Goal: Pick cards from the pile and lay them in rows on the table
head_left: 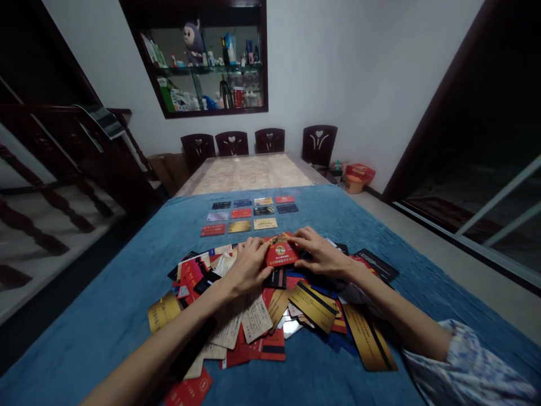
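At the far side of the heaped cards (313,308) on the desk (249,172), here's the red card (280,257), left hand (248,264) and right hand (318,252) pinching its opposite sides, and it looks light, stiff and slick, so those edges seem the safest hold.

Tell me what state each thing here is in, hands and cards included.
Red card: held from both sides
Left hand: gripping card's left side
Right hand: gripping card's right side
Card pile: loose, overlapping
Laid-out cards: flat, in three rows
Blue cloth: spread over table's near part
Plush toy: upright
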### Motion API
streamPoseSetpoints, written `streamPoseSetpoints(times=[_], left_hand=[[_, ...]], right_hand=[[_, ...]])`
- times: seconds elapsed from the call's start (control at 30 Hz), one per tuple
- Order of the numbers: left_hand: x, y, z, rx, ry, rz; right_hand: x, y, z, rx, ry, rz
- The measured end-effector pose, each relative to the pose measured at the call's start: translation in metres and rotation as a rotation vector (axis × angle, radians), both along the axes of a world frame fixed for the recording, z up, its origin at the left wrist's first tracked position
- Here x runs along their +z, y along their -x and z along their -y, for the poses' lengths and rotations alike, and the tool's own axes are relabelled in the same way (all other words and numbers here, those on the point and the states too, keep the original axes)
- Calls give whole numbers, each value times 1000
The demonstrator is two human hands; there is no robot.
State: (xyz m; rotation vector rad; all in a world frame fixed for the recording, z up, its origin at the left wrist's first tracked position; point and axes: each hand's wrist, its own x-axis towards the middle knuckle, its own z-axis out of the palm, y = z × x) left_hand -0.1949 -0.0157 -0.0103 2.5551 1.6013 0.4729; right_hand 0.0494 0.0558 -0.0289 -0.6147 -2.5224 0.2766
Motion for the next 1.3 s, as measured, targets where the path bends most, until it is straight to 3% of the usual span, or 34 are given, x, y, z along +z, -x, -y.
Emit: streamPoseSetpoints(times=[0.2, 0.4, 0.73, 1.3], left_hand=[[4, -2, -13, -25, 14, 24], [1, -2, -40, -38, -18, 28], [16, -9, -89, 5, 20, -67], [18, -15, -177, 47, 10, -136]], right_hand=[[4, -3, -17, -7, 41, 59], [12, -7, -39, -47, -3, 113], [36, -4, -75, -113, -63, 224], [40, 0, -163, -163, -45, 297]])
